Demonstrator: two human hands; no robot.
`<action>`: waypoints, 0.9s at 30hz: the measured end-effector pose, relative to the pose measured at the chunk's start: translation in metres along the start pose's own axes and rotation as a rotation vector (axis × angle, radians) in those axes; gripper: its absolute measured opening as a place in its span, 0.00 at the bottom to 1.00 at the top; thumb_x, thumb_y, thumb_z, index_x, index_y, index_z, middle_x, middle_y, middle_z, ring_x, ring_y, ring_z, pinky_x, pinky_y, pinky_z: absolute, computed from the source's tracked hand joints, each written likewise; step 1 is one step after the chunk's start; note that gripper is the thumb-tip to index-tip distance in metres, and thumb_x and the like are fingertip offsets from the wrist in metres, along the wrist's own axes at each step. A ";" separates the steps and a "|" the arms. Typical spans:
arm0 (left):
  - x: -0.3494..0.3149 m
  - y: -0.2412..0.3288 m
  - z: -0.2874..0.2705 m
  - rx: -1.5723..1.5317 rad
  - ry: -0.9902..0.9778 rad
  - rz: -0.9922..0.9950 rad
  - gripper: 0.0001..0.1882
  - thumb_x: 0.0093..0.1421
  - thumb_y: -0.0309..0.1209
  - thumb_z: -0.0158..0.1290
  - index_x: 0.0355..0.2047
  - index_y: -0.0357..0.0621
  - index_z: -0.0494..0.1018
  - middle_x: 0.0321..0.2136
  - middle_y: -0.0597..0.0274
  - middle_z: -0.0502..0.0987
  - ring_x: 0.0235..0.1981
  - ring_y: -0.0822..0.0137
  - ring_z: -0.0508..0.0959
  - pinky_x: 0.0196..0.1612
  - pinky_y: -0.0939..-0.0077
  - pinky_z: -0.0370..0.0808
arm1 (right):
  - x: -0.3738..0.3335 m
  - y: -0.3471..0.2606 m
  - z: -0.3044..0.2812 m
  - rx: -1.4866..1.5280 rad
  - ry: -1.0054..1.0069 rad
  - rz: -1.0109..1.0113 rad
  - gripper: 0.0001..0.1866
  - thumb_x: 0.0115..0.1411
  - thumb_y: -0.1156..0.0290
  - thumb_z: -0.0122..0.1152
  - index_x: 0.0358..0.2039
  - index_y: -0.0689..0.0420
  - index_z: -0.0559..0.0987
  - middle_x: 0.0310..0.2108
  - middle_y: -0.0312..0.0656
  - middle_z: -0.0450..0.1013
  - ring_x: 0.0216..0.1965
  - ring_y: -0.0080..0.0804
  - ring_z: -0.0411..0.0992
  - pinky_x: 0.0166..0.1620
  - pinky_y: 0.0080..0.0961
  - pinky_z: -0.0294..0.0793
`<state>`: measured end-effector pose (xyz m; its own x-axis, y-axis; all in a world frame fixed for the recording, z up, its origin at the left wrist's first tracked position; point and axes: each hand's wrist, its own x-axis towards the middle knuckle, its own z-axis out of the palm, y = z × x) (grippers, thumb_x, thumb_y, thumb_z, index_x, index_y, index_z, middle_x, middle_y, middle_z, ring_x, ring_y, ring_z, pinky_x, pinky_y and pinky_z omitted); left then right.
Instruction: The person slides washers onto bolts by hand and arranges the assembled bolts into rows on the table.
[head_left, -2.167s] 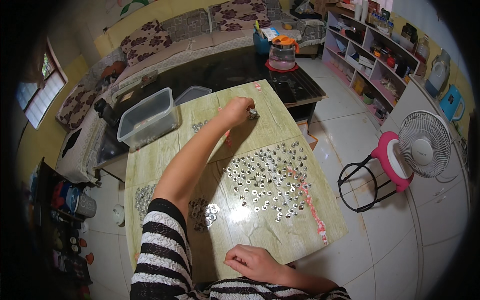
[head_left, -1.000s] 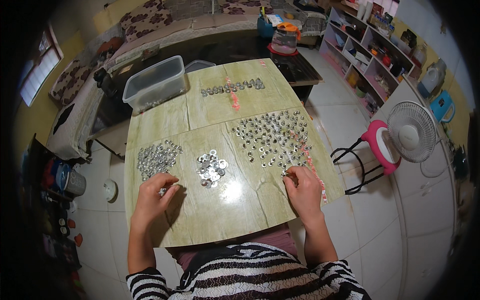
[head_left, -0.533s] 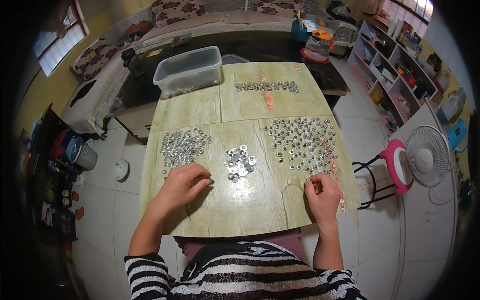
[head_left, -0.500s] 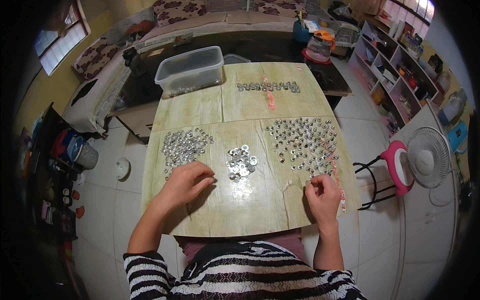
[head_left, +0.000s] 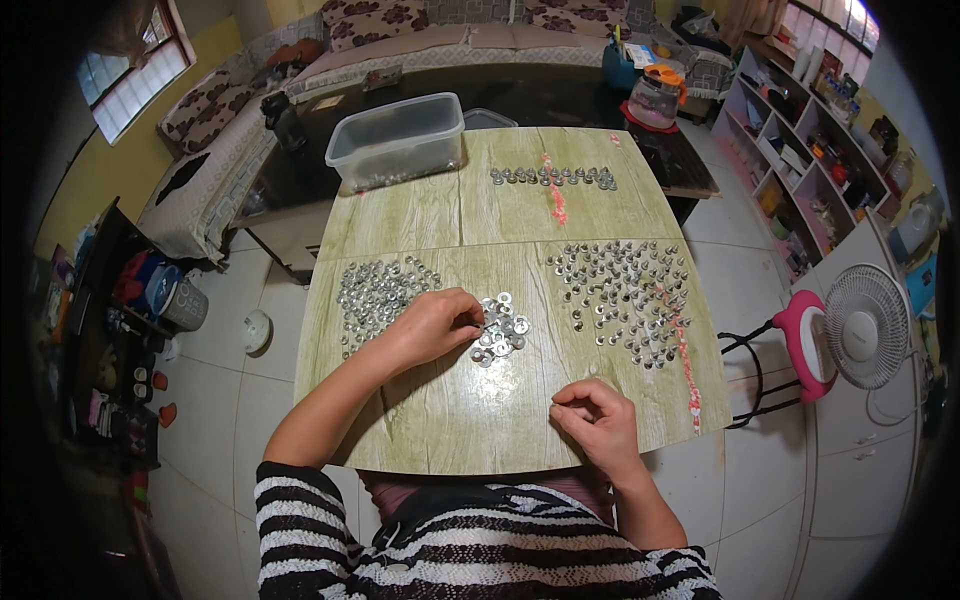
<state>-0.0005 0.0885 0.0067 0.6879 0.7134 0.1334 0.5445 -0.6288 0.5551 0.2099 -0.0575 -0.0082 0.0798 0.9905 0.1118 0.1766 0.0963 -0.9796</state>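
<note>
Over the left edge of the middle pile of flat metal washers (head_left: 505, 346), my left hand (head_left: 437, 326) is closed in a pinch; whatever lies between its fingertips is hidden. My right hand (head_left: 604, 425) hovers above the near right part of the table, thumb and forefinger pressed together on something too small to make out. To the left, partly behind my left hand, spreads a pile of small shiny metal nuts (head_left: 378, 290). Many small screws (head_left: 620, 290) stand on their heads at the right. Two short rows of small metal fastener pieces (head_left: 553, 177) sit at the far side.
A clear plastic tub (head_left: 396, 145) with some small pieces inside stands at the table's far left corner. Behind the wood-patterned table (head_left: 440, 425) is a dark table (head_left: 520, 88) with a jug (head_left: 655, 97). A white fan (head_left: 862, 325) stands on a pink stool (head_left: 803, 340) at right.
My left hand has moved right and away from me, from beside the nuts to the washers. My right hand has come left and nearer, away from the screws. The view has shifted slightly.
</note>
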 end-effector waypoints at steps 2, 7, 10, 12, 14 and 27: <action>0.000 0.004 -0.003 -0.002 0.001 -0.018 0.07 0.47 0.27 0.52 0.26 0.38 0.71 0.24 0.57 0.72 0.26 0.62 0.73 0.30 0.75 0.70 | 0.001 0.003 0.000 0.149 -0.065 0.113 0.06 0.45 0.81 0.57 0.27 0.64 0.73 0.24 0.37 0.69 0.23 0.16 0.68 0.26 0.10 0.67; -0.021 0.039 0.004 -0.428 0.128 -0.175 0.05 0.46 0.26 0.55 0.24 0.38 0.72 0.21 0.61 0.74 0.22 0.75 0.74 0.26 0.84 0.71 | 0.004 0.008 0.011 0.324 -0.123 0.143 0.06 0.46 0.81 0.57 0.27 0.64 0.73 0.25 0.36 0.69 0.25 0.15 0.67 0.27 0.09 0.67; -0.031 0.065 0.014 -0.358 0.176 0.005 0.04 0.45 0.23 0.54 0.23 0.38 0.72 0.21 0.62 0.74 0.23 0.73 0.74 0.26 0.84 0.71 | 0.005 0.008 0.018 0.371 -0.168 0.243 0.06 0.47 0.81 0.57 0.28 0.64 0.72 0.26 0.36 0.69 0.26 0.15 0.67 0.28 0.09 0.67; -0.037 0.072 0.019 -0.373 0.187 0.077 0.03 0.45 0.23 0.53 0.23 0.38 0.72 0.22 0.61 0.74 0.23 0.72 0.74 0.26 0.83 0.71 | 0.004 0.010 0.024 0.394 -0.199 0.275 0.06 0.47 0.81 0.57 0.28 0.64 0.72 0.27 0.36 0.69 0.27 0.15 0.67 0.28 0.09 0.67; -0.039 0.073 0.027 -0.391 0.217 0.158 0.03 0.45 0.23 0.52 0.24 0.39 0.71 0.22 0.60 0.73 0.23 0.65 0.74 0.26 0.79 0.71 | 0.006 0.017 0.028 0.482 -0.138 0.177 0.07 0.47 0.82 0.55 0.29 0.65 0.70 0.27 0.39 0.69 0.27 0.16 0.67 0.30 0.10 0.68; -0.044 0.064 0.035 -0.253 0.239 0.273 0.07 0.44 0.22 0.54 0.26 0.40 0.72 0.24 0.59 0.74 0.25 0.65 0.75 0.28 0.79 0.72 | 0.007 0.006 0.024 0.683 -0.197 0.319 0.11 0.50 0.82 0.54 0.32 0.65 0.62 0.26 0.43 0.67 0.26 0.24 0.68 0.30 0.14 0.71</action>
<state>0.0214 0.0060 0.0074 0.6435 0.6021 0.4726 0.2033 -0.7297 0.6528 0.1877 -0.0475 -0.0172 -0.1623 0.9734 -0.1618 -0.4743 -0.2208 -0.8522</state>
